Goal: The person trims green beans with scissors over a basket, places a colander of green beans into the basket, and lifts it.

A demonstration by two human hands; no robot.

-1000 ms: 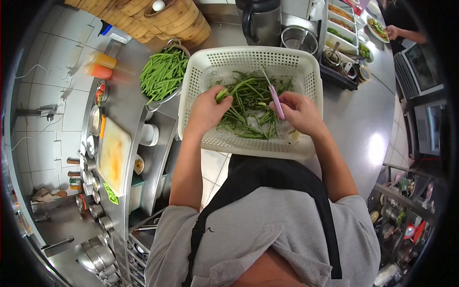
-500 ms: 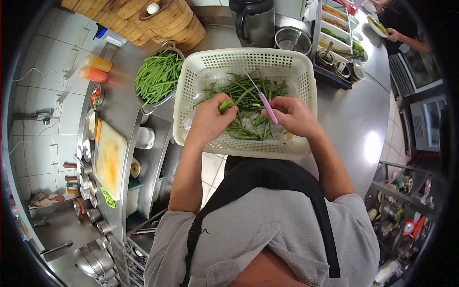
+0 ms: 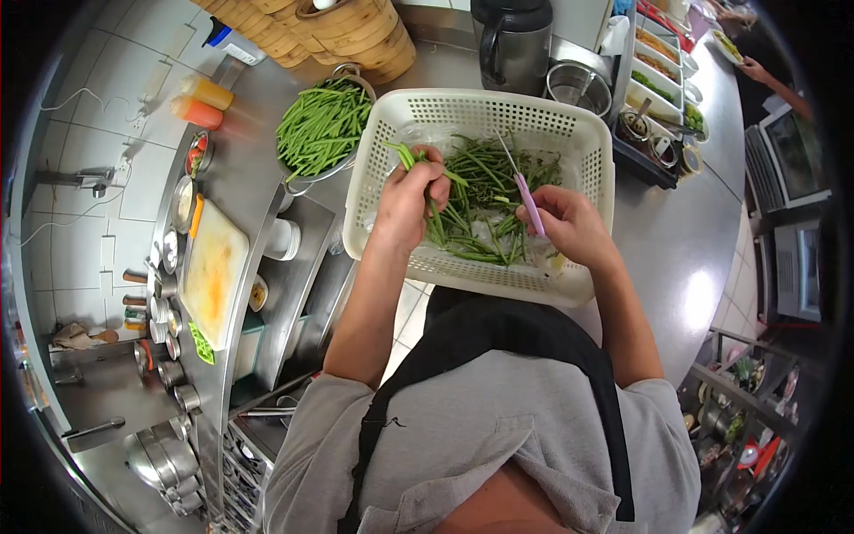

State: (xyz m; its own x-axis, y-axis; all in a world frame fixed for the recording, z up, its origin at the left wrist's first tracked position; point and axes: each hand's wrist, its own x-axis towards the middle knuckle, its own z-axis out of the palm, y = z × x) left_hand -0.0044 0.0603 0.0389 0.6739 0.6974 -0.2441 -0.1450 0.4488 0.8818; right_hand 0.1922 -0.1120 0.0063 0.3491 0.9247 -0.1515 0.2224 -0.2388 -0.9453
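My left hand (image 3: 407, 206) is closed around a small bunch of green beans (image 3: 406, 155), whose ends poke out past the fingers, over the left side of a white perforated plastic basket (image 3: 600, 209). In my right hand (image 3: 574, 227) is a small knife (image 3: 531, 206) with a purple handle, its thin blade pointing up and away from me. Below both hands, loose bean stalks and trimmings (image 3: 485, 165) lie in the basket on clear plastic. Left of the basket stands a metal colander (image 3: 302, 189) heaped with green beans (image 3: 322, 129).
Bamboo steamers (image 3: 382, 49) and a dark jug (image 3: 513, 53) stand behind the basket. Topping trays (image 3: 654, 80) line the right counter, where another person's hand (image 3: 754, 71) holds a plate. A cutting board (image 3: 213, 267) and sauce bottles (image 3: 197, 113) are at left.
My left hand has lifted and turned, showing more of the beans it grips. The knife has moved slightly away from it. The whole view has shifted a little.
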